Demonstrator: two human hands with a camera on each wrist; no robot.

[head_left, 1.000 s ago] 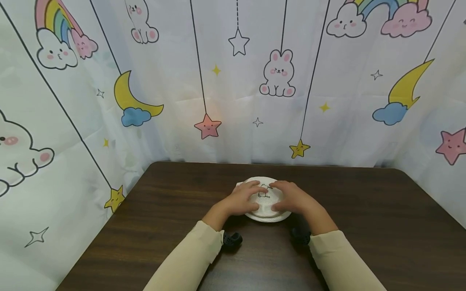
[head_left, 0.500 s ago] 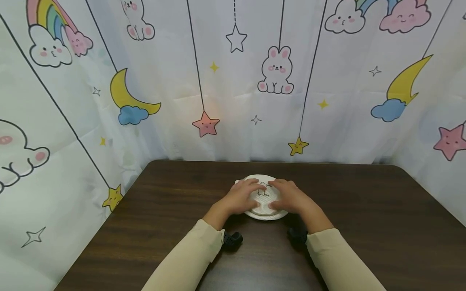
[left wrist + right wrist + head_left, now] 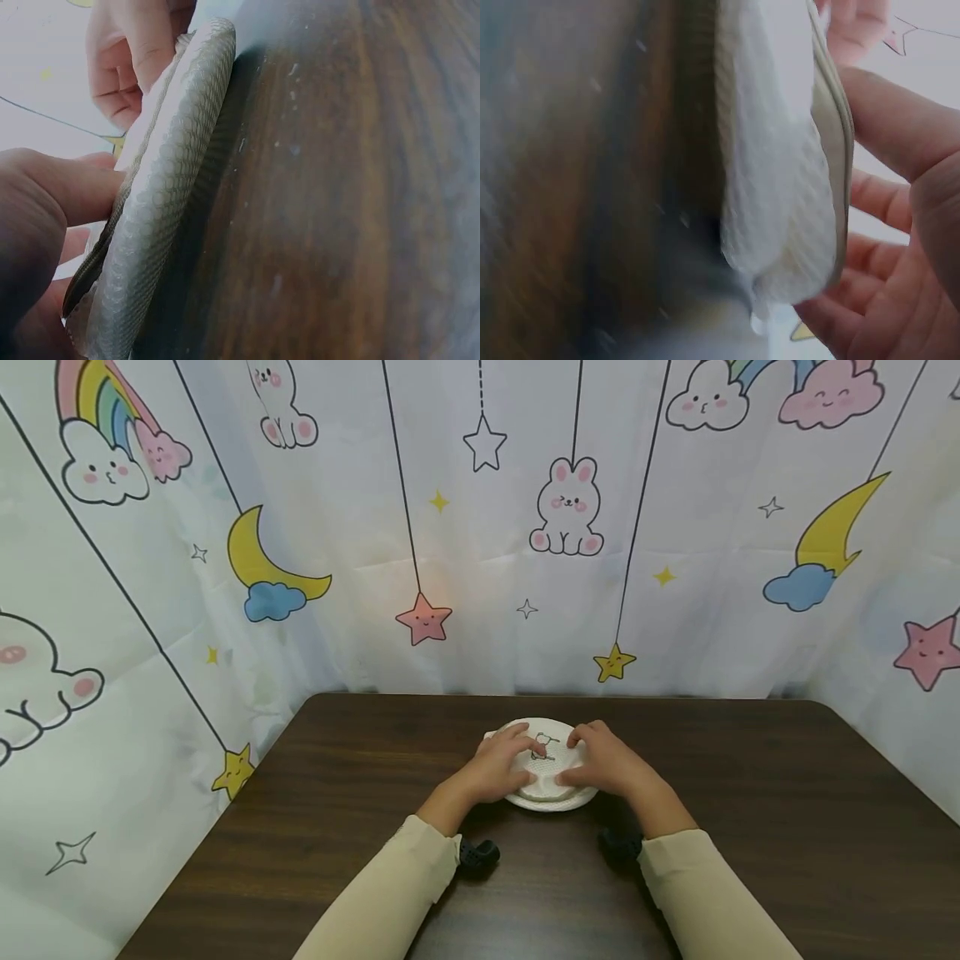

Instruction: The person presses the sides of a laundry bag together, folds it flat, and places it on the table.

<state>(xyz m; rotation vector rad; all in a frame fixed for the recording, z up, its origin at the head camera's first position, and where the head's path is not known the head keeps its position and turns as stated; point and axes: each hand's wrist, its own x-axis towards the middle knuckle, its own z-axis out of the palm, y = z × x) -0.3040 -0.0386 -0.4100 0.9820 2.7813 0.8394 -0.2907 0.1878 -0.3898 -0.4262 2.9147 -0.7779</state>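
A round white laundry bag of textured mesh, with a small line drawing on its top, lies flat on the table. My left hand rests on its left side with spread, slightly bent fingers. In the left wrist view, that thumb touches the bag along its edge seam. Over the bag's right side lies my right hand, its fingers bent and apart from the thumb. The right wrist view shows a zip-like seam round the bag beside the thumb. A small pale tab hangs at its lower end.
The dark wood-grain table reaches out on all sides of the bag. White curtains printed with rabbits, stars and moons hang behind it and at both sides. Dark wrist-worn devices sit under the forearms.
My right hand has shifted slightly to the right, its fingers now more bent and showing more of the bag's top. The left hand stays nearly in place. The head view has shifted slightly.
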